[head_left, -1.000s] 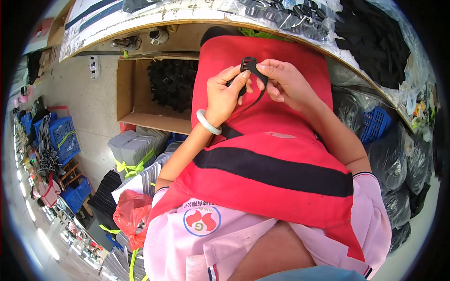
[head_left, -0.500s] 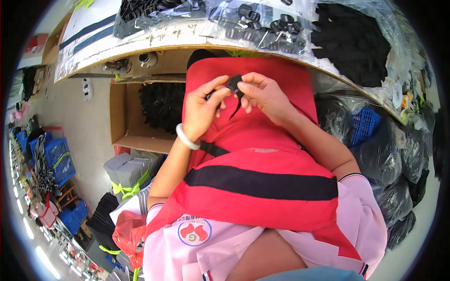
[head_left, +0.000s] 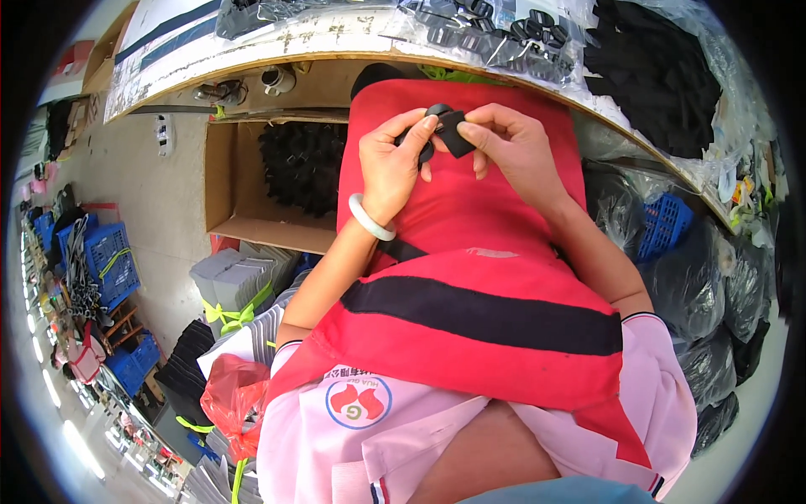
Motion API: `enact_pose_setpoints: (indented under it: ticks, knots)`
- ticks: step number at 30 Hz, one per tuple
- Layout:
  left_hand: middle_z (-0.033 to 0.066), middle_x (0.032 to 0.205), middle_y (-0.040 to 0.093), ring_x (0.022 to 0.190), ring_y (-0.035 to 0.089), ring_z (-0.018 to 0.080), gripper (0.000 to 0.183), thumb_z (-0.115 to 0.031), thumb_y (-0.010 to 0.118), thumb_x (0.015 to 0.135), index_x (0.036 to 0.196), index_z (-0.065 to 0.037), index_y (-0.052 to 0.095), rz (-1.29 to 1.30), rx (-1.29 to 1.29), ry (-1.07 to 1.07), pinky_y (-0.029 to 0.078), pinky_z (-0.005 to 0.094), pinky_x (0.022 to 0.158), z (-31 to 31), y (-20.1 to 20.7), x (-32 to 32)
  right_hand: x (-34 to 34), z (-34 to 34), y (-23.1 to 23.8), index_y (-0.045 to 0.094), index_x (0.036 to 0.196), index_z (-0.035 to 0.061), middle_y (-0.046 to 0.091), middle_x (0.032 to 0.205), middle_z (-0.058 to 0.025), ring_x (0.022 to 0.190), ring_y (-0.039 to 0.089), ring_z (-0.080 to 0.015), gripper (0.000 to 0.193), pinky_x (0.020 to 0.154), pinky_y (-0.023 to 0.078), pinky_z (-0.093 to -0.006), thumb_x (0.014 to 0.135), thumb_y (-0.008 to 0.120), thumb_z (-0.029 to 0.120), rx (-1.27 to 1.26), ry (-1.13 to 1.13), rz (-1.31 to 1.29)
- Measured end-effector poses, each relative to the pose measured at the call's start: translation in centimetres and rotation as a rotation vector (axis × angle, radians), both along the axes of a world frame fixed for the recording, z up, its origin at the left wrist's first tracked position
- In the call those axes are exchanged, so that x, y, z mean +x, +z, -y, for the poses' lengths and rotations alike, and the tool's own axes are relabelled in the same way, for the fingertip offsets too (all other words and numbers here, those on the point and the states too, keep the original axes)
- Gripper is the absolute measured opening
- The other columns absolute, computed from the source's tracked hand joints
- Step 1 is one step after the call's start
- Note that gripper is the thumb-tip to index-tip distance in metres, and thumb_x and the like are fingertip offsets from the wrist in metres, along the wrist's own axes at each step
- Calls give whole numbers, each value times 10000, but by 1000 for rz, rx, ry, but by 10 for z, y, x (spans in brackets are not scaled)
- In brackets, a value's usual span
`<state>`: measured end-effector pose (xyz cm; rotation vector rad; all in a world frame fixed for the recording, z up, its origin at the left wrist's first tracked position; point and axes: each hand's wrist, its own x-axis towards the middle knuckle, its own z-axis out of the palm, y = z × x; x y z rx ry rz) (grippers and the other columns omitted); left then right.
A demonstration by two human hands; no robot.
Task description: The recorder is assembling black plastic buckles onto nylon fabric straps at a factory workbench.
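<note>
My left hand (head_left: pixel 388 168) pinches a small black plastic buckle (head_left: pixel 437 110) between thumb and fingers, above the red apron on my lap. Facing it, my right hand (head_left: pixel 522 154) grips a short flat piece of black webbing (head_left: pixel 457 139) by its right edge. The webbing meets the buckle between my two hands; whether it passes through a slot is too small to tell. Part of another black piece shows below my left fingers, mostly hidden by them. Beyond my hands, several black buckles (head_left: pixel 531 32) lie on clear plastic on the table.
The worktable's (head_left: pixel 336 40) curved edge runs across beyond my lap, with a pile of black strips (head_left: pixel 651 80) at right. An open cardboard box (head_left: pixel 273 234) of black pieces stands left. Plastic-wrapped bundles (head_left: pixel 693 290) and a blue basket (head_left: pixel 663 225) are at right.
The webbing has turned from a narrow, hanging view to its flat face, and more of the buckle shows. Both hands appear slightly higher and further right, as the whole view shifts.
</note>
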<state>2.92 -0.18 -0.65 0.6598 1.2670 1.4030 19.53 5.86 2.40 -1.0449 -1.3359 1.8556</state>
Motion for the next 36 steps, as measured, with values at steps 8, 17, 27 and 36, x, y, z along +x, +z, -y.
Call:
enact_pose_setpoints:
  ticks: [8,17,27,36]
  knots:
    - [62,888,636,574,555,74,146,-28,644,897,1013,45,692,-68,81,38,433,195,420,6,-1,4,-1,-3,-7,556,836,30,592,699,-24,526,573,-81,156,456,484,-225,855,684,117,-177,117,134]
    - [48,887,638,583,546,66,155,-2,668,873,1023,26,698,-206,150,79,438,201,439,7,-4,7,-3,0,-11,550,837,48,582,708,-14,517,575,-85,179,456,499,-234,847,702,141,-304,93,78]
    - [79,931,648,683,593,111,147,51,673,831,965,4,710,-442,348,-59,471,218,539,18,-1,-6,11,-16,-12,650,1033,7,618,819,-32,702,621,-98,237,577,535,-229,927,638,219,-355,232,-45]
    - [86,914,613,781,627,169,186,59,695,793,960,-20,713,-614,448,-181,531,265,666,30,15,-12,5,-12,-10,670,968,-12,653,852,-23,771,606,-76,193,707,502,-231,888,695,162,-22,118,-5]
